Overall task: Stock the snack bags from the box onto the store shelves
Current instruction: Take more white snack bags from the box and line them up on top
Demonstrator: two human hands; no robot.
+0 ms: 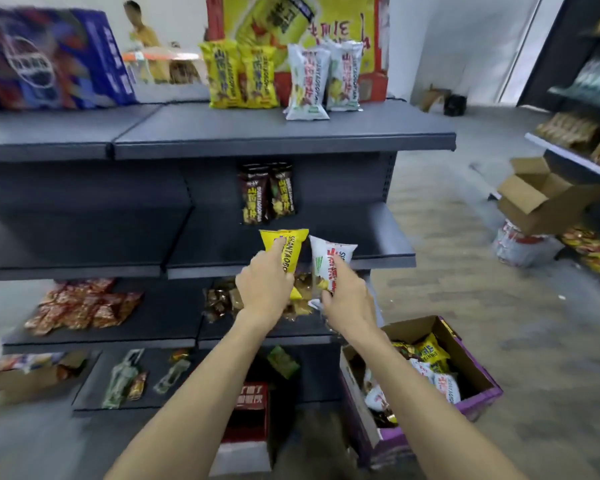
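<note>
My left grip [265,282] holds a yellow snack bag [284,242] upright at the centre of the frame. Just to its right in the frame, my right grip [347,296] holds a white snack bag [329,258], slightly tilted. Both bags are in front of the middle shelf [222,244], where two dark bags [265,194] stand further back. On the top shelf [257,129], in the upper centre, stand yellow bags [239,76] and white bags [323,81]. At the lower right, an open box [468,358] on the floor holds more bags.
</note>
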